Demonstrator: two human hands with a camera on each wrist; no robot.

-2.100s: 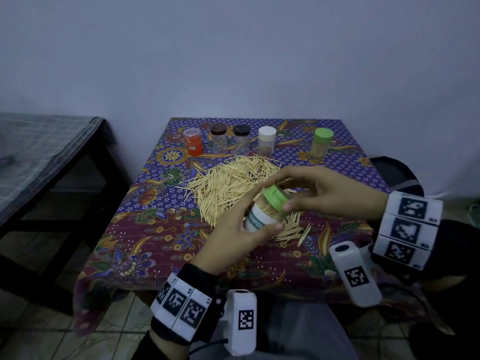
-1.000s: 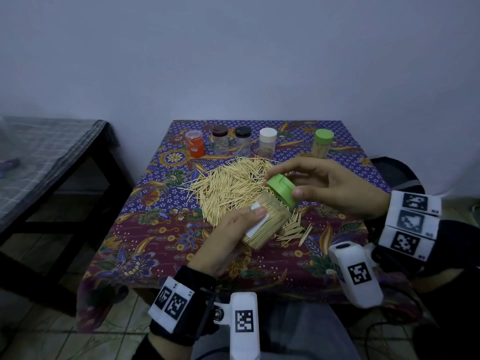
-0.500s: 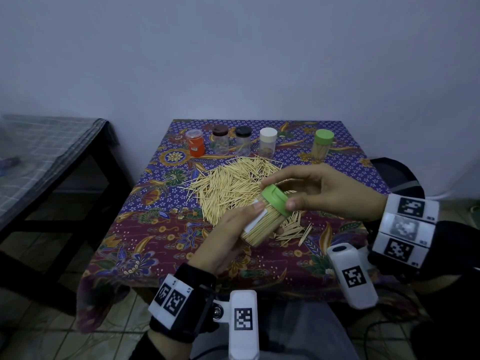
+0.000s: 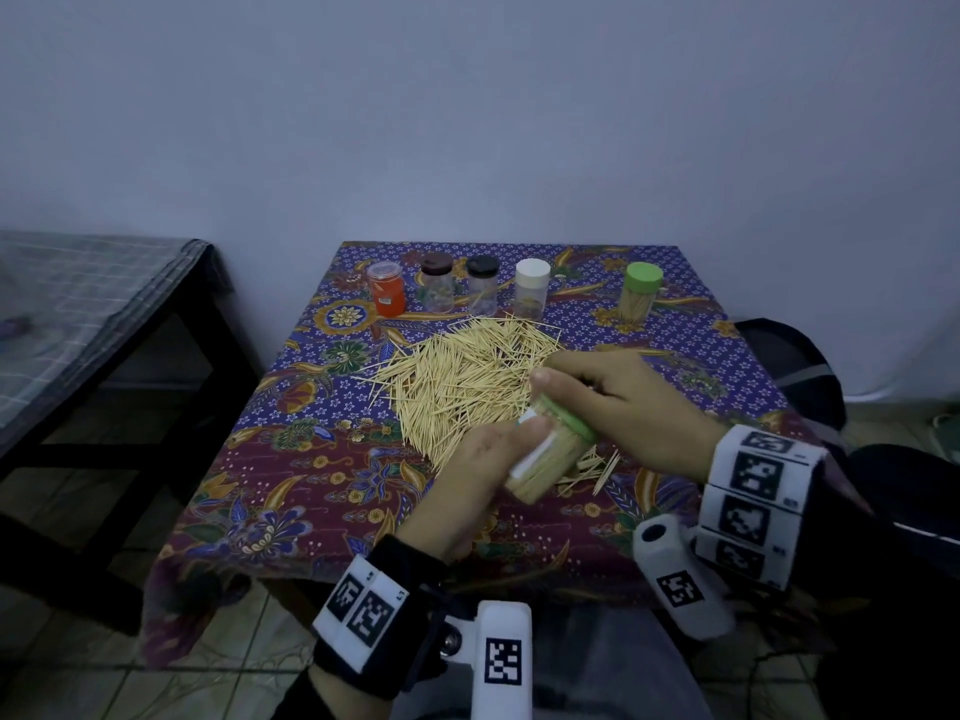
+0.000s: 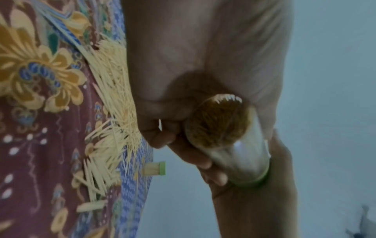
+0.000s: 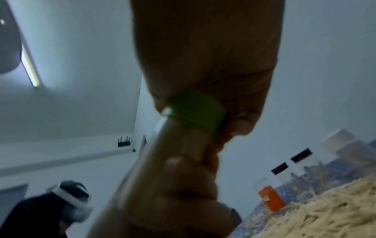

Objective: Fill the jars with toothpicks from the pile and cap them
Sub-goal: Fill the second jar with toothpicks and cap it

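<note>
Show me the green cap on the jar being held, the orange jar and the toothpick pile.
green cap (image 6: pixel 198 111), right wrist view, on its side wall below the right hand's fingers.
orange jar (image 4: pixel 387 291), head view, on its orange body.
toothpick pile (image 4: pixel 462 379), head view, on the heap's middle.

The left hand (image 4: pixel 483 462) grips a clear jar (image 4: pixel 545 462) packed with toothpicks, tilted above the near edge of the toothpick pile (image 4: pixel 462 379) on the patterned tablecloth (image 4: pixel 291 459). The right hand (image 4: pixel 631 407) wraps over its green cap (image 4: pixel 574 420). Along the far edge stand five capped jars: orange (image 4: pixel 386 289), two dark-lidded, white-lidded (image 4: pixel 532 286), green-lidded (image 4: pixel 640 292)
</note>
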